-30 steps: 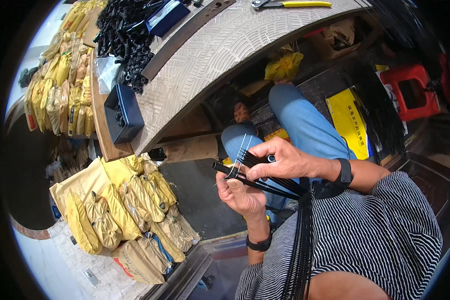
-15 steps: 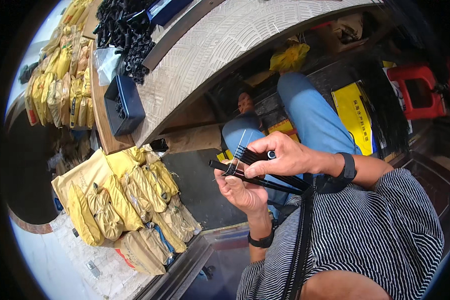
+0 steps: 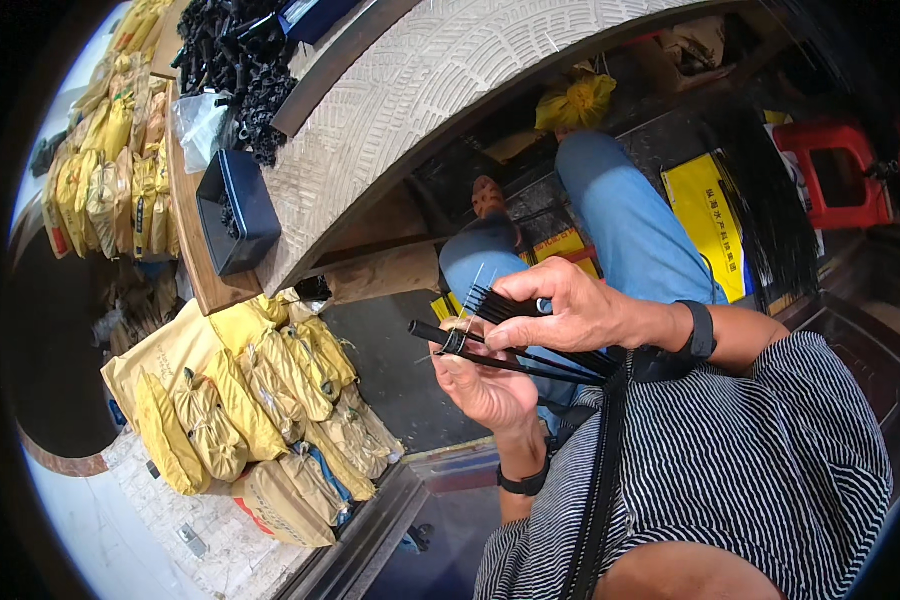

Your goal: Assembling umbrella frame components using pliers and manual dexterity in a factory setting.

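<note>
My left hand point(image 3: 486, 390) is closed around a slim black tube point(image 3: 425, 330) with a ring-like collar near its far end. Just above it, my right hand point(image 3: 580, 308) grips a bundle of thin black rods point(image 3: 488, 303) between thumb and fingers. Fine pale wires point(image 3: 478, 280) stick up at the rods' tips. The rods run back under my right hand toward my striped shirt, and their lower ends are partly hidden. What the fingertips do between tube and rods is too small to make out.
A textured worktop point(image 3: 390, 110) curves across the upper left, bearing a blue bin point(image 3: 245, 215) and a heap of black parts point(image 3: 220, 70). Yellow wrapped bundles point(image 3: 230, 400) are stacked at the left. A red stool point(image 3: 835, 175) and yellow printed sacking point(image 3: 705, 215) lie to the right.
Both hands keep their holds, with the tube and rods shifted slightly left. The rod tips and wires sit at a slightly different angle. The view itself has shifted a little.
</note>
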{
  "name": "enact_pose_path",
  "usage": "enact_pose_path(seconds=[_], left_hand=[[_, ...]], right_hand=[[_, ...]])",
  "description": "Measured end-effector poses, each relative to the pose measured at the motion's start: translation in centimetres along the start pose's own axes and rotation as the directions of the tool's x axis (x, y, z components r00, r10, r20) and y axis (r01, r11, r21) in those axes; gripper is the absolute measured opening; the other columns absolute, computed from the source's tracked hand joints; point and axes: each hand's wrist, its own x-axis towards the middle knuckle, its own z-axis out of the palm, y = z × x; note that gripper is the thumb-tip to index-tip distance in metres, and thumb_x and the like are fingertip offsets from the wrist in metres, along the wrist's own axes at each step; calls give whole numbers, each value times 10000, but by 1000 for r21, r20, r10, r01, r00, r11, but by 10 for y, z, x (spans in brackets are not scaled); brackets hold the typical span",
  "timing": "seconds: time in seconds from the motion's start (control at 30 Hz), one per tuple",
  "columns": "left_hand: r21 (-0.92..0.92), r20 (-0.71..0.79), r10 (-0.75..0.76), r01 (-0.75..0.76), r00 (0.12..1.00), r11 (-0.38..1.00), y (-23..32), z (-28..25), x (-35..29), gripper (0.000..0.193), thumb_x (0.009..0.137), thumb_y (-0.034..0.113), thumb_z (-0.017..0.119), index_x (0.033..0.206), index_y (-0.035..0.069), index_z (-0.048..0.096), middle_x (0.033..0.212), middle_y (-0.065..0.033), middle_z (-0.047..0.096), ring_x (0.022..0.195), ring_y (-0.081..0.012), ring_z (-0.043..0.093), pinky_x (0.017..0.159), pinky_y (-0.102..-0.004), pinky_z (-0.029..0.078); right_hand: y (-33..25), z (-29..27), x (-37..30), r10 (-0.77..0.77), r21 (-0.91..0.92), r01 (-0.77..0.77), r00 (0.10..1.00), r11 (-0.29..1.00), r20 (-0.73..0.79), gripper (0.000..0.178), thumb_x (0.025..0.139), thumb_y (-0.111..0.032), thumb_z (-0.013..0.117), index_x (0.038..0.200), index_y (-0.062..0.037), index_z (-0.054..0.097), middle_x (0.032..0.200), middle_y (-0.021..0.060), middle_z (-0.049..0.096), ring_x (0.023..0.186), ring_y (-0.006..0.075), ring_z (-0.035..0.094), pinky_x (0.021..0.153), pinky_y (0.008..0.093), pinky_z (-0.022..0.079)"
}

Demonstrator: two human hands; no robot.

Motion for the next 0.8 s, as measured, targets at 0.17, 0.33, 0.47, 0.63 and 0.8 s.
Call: enact_pose_path(seconds=[0.17, 0.33, 0.47, 0.63, 0.8], left_hand=[[121, 90, 34, -45, 995, 992, 1, 2, 1, 341, 843, 288, 586, 1006, -3, 519, 860, -52, 575, 786, -127, 555, 736, -247, 441], [169, 55, 69, -77, 996, 983, 1, 6, -1, 340, 843, 288, 583, 1000, -6, 517, 843, -54, 574, 778, -127, 556, 728, -244, 444], [170, 67, 66, -77, 996, 982, 2, 8, -3, 321, 845, 281, 580, 987, 0, 518, 830, -52, 571, 768, -124, 553, 725, -244, 445], [140, 78, 76, -86, 994, 986, 2, 8, -7, 307, 847, 283, 577, 966, 6, 517, 820, -49, 565, 760, -121, 545, 731, -246, 439], [118, 70, 74, -82, 995, 990, 1, 2, -10, 321, 858, 305, 560, 950, 2, 509, 809, -56, 556, 708, -127, 542, 649, -237, 459]], right_hand=[[-7, -2, 0, 29, -76, -28, 999, 997, 21, 199, 776, -168, 663, 856, 10, 626, 725, 71, 606, 647, 108, 537, 588, 249, 411], [-3, 1, -1, 5, -30, -5, 1000, 1000, -8, 198, 766, -157, 677, 852, 14, 626, 698, 72, 590, 632, 102, 528, 565, 258, 401], [-9, 3, -4, -31, -98, 30, 999, 995, -11, 202, 758, -148, 684, 854, 19, 620, 682, 80, 579, 610, 105, 524, 544, 261, 394], [-12, 6, -8, -20, -122, 18, 1000, 992, -19, 215, 763, -155, 672, 883, 18, 627, 701, 82, 602, 648, 97, 539, 578, 256, 416], [-6, 6, -7, 69, 28, -69, 998, 997, 7, 218, 763, -157, 671, 882, 21, 630, 728, 58, 615, 684, 92, 557, 625, 236, 433]])
